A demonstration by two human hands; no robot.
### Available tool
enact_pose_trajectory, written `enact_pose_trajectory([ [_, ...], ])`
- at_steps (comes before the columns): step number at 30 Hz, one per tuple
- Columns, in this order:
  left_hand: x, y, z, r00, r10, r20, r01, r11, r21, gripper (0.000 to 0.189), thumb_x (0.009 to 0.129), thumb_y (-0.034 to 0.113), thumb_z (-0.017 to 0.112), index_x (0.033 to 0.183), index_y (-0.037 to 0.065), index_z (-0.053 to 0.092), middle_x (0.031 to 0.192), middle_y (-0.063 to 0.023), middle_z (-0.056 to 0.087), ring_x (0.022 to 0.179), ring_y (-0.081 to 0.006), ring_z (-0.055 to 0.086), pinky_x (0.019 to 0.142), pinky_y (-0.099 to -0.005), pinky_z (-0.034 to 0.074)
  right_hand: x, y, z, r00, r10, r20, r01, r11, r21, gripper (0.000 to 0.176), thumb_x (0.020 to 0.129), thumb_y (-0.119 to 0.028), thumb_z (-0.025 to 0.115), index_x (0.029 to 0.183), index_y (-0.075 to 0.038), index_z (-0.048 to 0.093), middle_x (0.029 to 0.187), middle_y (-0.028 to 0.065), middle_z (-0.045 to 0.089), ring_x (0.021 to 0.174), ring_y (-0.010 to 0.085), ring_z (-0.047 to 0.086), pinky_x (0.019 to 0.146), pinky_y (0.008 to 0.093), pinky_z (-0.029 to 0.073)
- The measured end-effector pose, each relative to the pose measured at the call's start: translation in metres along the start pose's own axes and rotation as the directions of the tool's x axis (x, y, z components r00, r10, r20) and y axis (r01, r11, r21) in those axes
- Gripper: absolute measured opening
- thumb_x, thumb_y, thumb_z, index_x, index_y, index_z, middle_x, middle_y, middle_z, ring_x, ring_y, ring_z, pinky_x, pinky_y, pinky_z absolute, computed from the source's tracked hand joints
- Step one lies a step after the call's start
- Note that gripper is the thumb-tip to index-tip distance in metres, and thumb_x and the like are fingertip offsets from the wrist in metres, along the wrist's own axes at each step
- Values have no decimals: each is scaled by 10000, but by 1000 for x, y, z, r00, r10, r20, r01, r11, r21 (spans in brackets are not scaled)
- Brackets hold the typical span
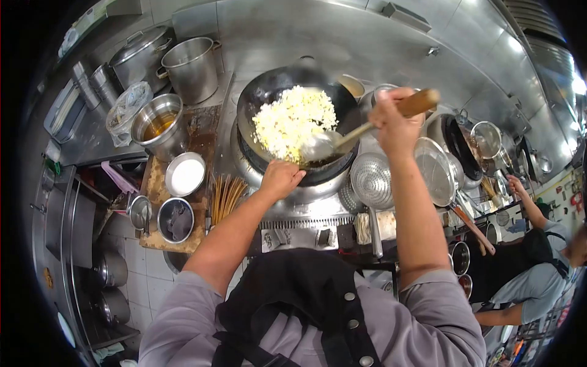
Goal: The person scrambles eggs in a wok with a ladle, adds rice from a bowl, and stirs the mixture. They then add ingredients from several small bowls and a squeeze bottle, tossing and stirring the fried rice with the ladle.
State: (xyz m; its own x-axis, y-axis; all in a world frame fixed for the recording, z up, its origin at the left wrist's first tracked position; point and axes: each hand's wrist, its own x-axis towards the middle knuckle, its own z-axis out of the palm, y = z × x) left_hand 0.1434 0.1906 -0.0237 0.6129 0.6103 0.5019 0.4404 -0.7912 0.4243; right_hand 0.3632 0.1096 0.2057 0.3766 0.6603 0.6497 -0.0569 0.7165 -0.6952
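A dark wok (257, 92) sits on the stove burner, holding a heap of pale yellow-white food (296, 119) that looks like fried rice with egg. My left hand (282, 179) is closed on the wok's near rim; a cloth, if any, cannot be made out there. My right hand (396, 119) grips the shaft of a wok ladle (321, 145) just below its wooden handle end. The ladle's metal bowl rests in the food at the wok's right side, slightly blurred.
Left of the stove stand a bowl of white contents (186, 176), a pot of brown liquid (158, 125), a bundle of sticks (226, 197) and a tall stockpot (192, 70). A perforated skimmer (372, 180) and a mesh strainer (434, 171) lie to the right. Another person (526, 269) works at far right.
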Motion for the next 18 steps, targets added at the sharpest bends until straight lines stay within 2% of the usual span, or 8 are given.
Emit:
enact_pose_trajectory([
  [6, -1, 1, -9, 999, 5, 46, -3, 1000, -31, 315, 940, 274, 688, 725, 55, 616, 735, -142, 632, 796, -379, 619, 756, -505, 454, 5, -4, 37, 999, -39, 29, 39, 999, 10, 179, 914, -43, 766, 866, -32, 594, 657, 32, 582, 522, 106, 541, 466, 271, 415],
  [8, -4, 3, -7, 1000, -2, 4, 2, 999, -34, 336, 946, 291, 678, 721, 52, 606, 739, -140, 631, 795, -381, 618, 759, -514, 452, -16, 22, 39, 974, -85, 208, 78, 996, 40, 174, 913, -63, 773, 875, -18, 610, 665, 31, 594, 529, 90, 537, 478, 263, 421],
  [9, -3, 5, -9, 999, -19, 47, 19, 1000, -8, 351, 954, 307, 665, 720, 54, 600, 746, -138, 633, 805, -378, 619, 767, -515, 452, -24, 45, 42, 988, -24, 151, 27, 1000, -16, 163, 905, -61, 777, 872, -17, 623, 671, 27, 603, 536, 83, 543, 496, 249, 431],
  [13, -2, -1, -8, 998, -7, 67, 8, 1000, -21, 360, 961, 327, 655, 726, 58, 607, 751, -139, 635, 809, -378, 620, 775, -510, 450, 7, -2, 71, 989, 25, 148, -22, 999, -24, 161, 890, -55, 789, 830, -31, 641, 672, 8, 610, 565, 79, 556, 524, 237, 427],
  [14, -3, -1, -6, 1000, 14, 22, -13, 1000, -27, 359, 962, 330, 656, 727, 63, 608, 752, -139, 637, 802, -377, 621, 773, -508, 450, 2, 4, 74, 988, 26, 152, -23, 1000, -21, 161, 890, -55, 789, 830, -31, 641, 672, 8, 610, 565, 79, 556, 524, 237, 427],
  [16, -6, 0, -5, 1000, 26, -16, -26, 999, -36, 357, 964, 333, 657, 728, 68, 610, 754, -138, 639, 796, -376, 621, 770, -505, 450, -16, 35, 71, 955, -136, 263, 145, 989, -12, 171, 889, -77, 799, 832, -10, 652, 672, 10, 618, 588, 75, 559, 540, 242, 426],
  [17, -6, 3, -8, 999, 1, 52, -1, 1000, -3, 352, 963, 332, 660, 734, 70, 609, 762, -131, 642, 795, -369, 623, 769, -500, 450, -17, 66, 64, 970, -85, 227, 112, 988, -106, 177, 884, -78, 806, 831, -9, 651, 696, 7, 622, 609, 76, 563, 552, 242, 430],
  [18, -2, 4, -11, 994, -23, 110, 19, 999, 35, 346, 963, 332, 663, 741, 72, 607, 769, -124, 645, 794, -362, 626, 767, -495, 451, -4, 62, 67, 970, -88, 229, 114, 988, -105, 177, 884, -78, 806, 831, -9, 651, 696, 7, 622, 609, 76, 563, 552, 242, 430],
])
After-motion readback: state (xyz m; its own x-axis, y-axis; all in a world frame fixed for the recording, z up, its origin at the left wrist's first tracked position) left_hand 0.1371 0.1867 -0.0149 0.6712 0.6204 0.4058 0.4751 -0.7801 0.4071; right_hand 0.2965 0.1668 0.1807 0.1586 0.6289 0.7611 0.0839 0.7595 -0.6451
